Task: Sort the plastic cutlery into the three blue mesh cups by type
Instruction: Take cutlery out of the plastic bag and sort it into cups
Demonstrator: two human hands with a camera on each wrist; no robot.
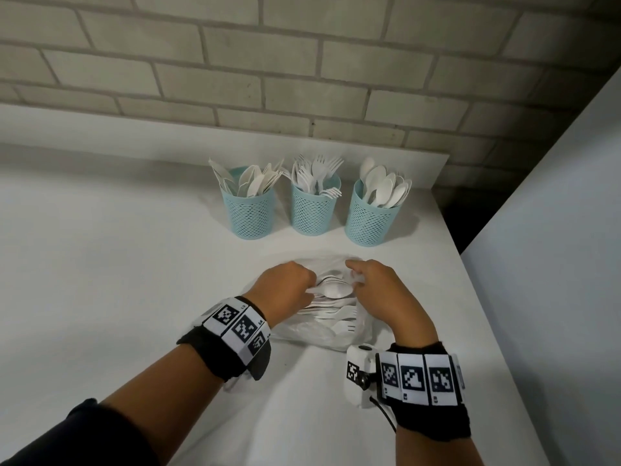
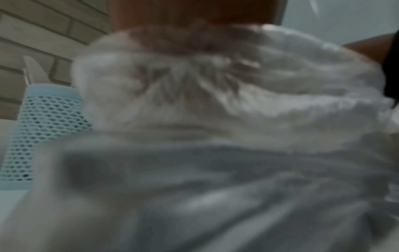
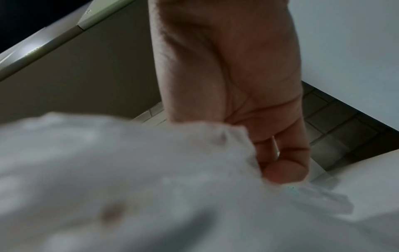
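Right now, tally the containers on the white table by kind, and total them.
Light blue plastic mesh cups: 3
Clear crinkled plastic bag holding loose white cutlery: 1
Total: 4

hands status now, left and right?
Left hand: fingers curled, pinching a spoon handle.
Right hand: fingers curled, gripping the plastic bag edge.
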